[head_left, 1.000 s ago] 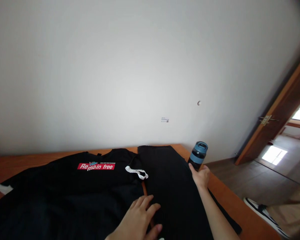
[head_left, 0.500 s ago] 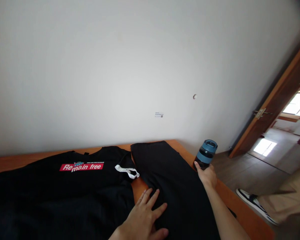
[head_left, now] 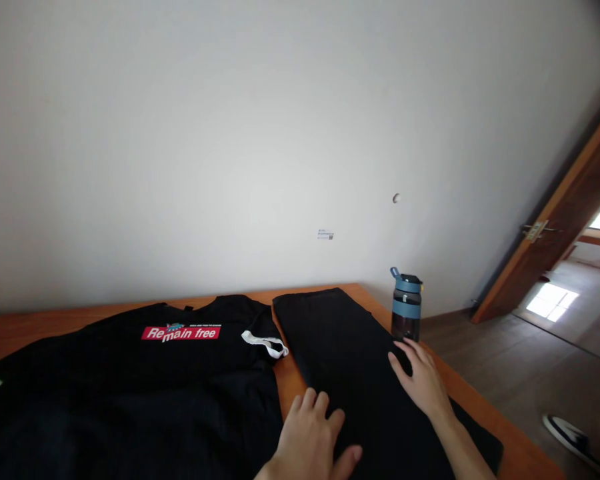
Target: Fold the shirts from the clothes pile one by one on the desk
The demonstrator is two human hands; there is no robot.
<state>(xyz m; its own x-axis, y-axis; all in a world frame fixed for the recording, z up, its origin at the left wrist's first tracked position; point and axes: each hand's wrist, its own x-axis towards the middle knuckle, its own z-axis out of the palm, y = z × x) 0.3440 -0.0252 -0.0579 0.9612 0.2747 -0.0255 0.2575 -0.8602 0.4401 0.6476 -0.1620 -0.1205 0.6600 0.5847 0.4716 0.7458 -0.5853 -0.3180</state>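
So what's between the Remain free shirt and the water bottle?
In the head view, a black cloth lies between the shirt and the bottle, with a strip of orange-brown tabletop showing between shirt and cloth.

Pale wall [head_left: 205,133], wooden door [head_left: 567,243], greyish floor [head_left: 473,350]

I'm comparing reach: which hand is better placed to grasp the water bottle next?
Probably the right hand: it is open near the water bottle; the left hand is farther off, by the left edge of the folded black garment.
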